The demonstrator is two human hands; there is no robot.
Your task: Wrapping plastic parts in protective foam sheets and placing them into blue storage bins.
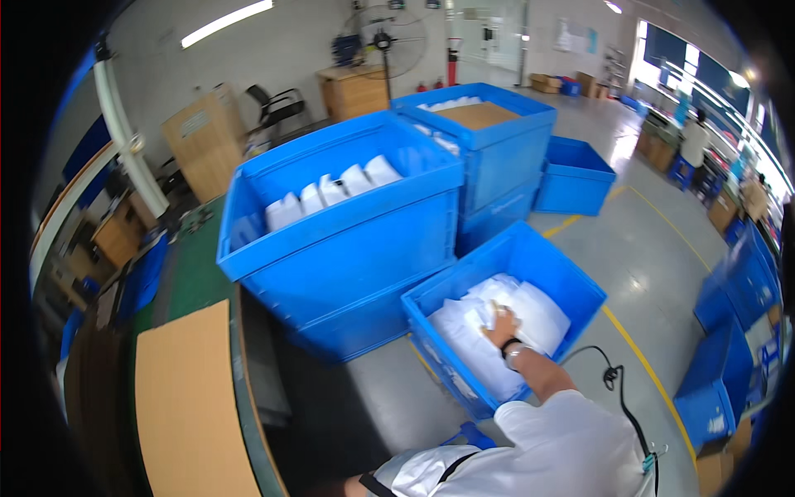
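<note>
My right hand [501,325] reaches down into a blue plastic crate [464,393] on the floor. White soft packets [538,315] fill much of its bottom, and my fingers lie spread on top of them, touching the pile. A dark band and a bracelet or watch circle that wrist. Of my left arm [354,487] only a bit of bare skin shows at the lower edge; the left hand is outside the picture.
Beyond stand a large blue crate stack [348,248] with white packets in a row, and another stack [505,166] topped by cardboard. At left, a cardboard sheet [195,406] lies on a green-topped bench [195,273]. A black cable [625,406] hangs at right.
</note>
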